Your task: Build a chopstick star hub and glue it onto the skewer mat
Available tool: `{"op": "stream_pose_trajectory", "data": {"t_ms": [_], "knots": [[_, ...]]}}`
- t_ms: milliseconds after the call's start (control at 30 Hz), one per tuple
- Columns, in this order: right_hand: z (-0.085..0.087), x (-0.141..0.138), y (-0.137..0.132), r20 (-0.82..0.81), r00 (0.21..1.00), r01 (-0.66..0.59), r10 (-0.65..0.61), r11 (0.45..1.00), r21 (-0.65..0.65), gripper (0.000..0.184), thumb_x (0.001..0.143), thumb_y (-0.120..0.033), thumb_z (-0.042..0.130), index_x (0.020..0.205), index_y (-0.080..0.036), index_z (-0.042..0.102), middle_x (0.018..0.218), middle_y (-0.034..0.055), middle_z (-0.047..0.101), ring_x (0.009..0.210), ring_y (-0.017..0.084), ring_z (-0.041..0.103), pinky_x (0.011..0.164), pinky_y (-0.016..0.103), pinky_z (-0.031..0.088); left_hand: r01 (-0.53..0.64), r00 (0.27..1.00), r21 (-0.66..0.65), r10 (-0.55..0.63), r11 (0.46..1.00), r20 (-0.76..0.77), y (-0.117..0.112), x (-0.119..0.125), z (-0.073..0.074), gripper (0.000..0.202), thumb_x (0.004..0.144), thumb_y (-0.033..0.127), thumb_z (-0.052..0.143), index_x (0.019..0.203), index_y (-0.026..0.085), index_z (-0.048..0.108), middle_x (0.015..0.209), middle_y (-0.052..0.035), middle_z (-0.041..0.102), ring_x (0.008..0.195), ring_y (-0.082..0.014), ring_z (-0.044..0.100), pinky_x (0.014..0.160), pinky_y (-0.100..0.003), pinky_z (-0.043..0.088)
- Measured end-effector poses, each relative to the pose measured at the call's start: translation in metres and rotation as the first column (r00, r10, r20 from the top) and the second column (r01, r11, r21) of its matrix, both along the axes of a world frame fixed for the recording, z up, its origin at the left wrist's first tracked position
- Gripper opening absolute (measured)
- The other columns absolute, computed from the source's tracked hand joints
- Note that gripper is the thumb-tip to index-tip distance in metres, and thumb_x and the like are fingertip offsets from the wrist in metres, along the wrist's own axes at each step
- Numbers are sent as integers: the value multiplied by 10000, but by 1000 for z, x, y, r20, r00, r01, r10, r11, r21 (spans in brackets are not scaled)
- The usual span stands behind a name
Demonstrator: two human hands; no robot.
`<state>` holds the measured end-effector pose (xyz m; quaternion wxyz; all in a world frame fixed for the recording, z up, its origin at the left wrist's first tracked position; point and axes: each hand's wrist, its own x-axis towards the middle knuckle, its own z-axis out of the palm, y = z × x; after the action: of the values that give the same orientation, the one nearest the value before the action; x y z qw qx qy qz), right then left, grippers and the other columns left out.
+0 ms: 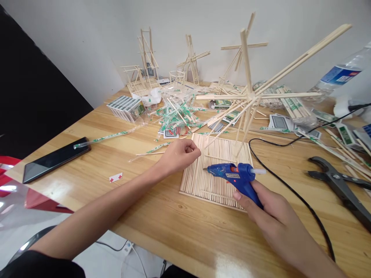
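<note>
My right hand [271, 210] is closed round the handle of a blue glue gun [234, 175], whose nozzle points left over a flat mat of wooden sticks [203, 181] on the table. My left hand [178, 154] rests at the mat's upper left edge with its fingers curled, pinching a thin stick [223, 136] that slants up to a star-shaped frame of sticks [251, 94] standing on the mat. The gun's black cord [290, 189] loops off to the right.
A dark phone [55, 159] lies at the left. Black cutters [340, 185] lie at the right, a water bottle [342, 77] behind them. Torn green-and-white wrappers [176, 112], loose chopsticks and card boxes [126, 108] litter the back, with other stick models [146, 65] by the wall.
</note>
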<state>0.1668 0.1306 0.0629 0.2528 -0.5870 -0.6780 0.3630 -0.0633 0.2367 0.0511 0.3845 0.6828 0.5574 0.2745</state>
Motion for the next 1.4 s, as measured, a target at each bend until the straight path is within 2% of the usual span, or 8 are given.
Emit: {"op": "stream_pose_trajectory", "data": {"t_ms": [233, 300, 367, 467, 567, 800, 1033, 1400], "knots": [[7, 1, -4, -56, 997, -46, 45, 999, -26, 314, 925, -517, 549, 999, -241, 678, 900, 32, 722, 817, 213, 652, 714, 287, 544, 3, 999, 19, -2, 1000, -37, -1, 0, 0, 138, 755, 271, 543, 658, 182, 584, 576, 45, 510, 550, -96, 450, 495, -230, 303], [10, 1, -6, -87, 996, -23, 18, 998, -51, 302, 918, -506, 565, 1014, -249, 690, 879, 23, 713, 811, 208, 644, 718, 284, 539, 3, 999, 21, -2, 1000, -49, -2, 1, 1, 129, 753, 265, 549, 662, 182, 589, 576, 44, 515, 551, -97, 453, 500, -232, 306], [15, 2, -8, -114, 992, 42, -51, 996, -76, 293, 896, -521, 592, 928, -249, 696, 766, 8, 661, 711, 188, 594, 646, 272, 511, 11, 999, 25, -10, 1000, -48, -3, 1, 1, 123, 751, 260, 554, 665, 181, 591, 578, 44, 518, 553, -96, 456, 506, -233, 312], [20, 9, -10, -165, 974, 130, -152, 982, -140, 341, 858, -569, 630, 775, -239, 660, 580, -26, 506, 517, 141, 440, 450, 248, 374, 24, 999, 25, -23, 999, -34, -4, 2, 1, 123, 752, 257, 553, 661, 180, 585, 578, 45, 517, 549, -95, 453, 508, -231, 312], [19, 20, -6, -219, 946, 206, -240, 964, -167, 389, 829, -602, 652, 714, -230, 629, 483, -51, 411, 428, 114, 347, 379, 242, 267, 29, 998, 27, -27, 999, -53, -6, 3, 3, 128, 749, 248, 551, 647, 178, 583, 570, 44, 515, 544, -95, 447, 512, -234, 313], [11, 27, 7, -359, 816, 440, -453, 890, -121, 359, 769, -571, 720, 850, -229, 651, 468, -55, 499, 354, 103, 361, 337, 255, 212, 13, 993, 2, -13, 1000, -121, -15, 13, 5, 129, 743, 236, 550, 641, 179, 604, 574, 34, 525, 559, -107, 463, 539, -247, 331], [24, 12, 6, -340, 817, 431, -466, 885, -175, 298, 841, -516, 656, 810, -220, 640, 435, -60, 416, 403, 111, 348, 415, 273, 227, -23, 970, 22, 28, 999, -242, -17, 21, 5, 141, 746, 251, 546, 630, 189, 596, 584, 14, 564, 557, -128, 488, 554, -266, 324], [31, 11, 0, -332, 829, 411, -449, 893, -183, 316, 836, -539, 636, 832, -224, 659, 479, -64, 409, 443, 109, 352, 439, 250, 262, 29, 935, 77, 0, 997, -354, -19, 24, 0, 151, 768, 271, 550, 646, 194, 592, 619, 0, 630, 561, -135, 520, 558, -269, 309]]}}
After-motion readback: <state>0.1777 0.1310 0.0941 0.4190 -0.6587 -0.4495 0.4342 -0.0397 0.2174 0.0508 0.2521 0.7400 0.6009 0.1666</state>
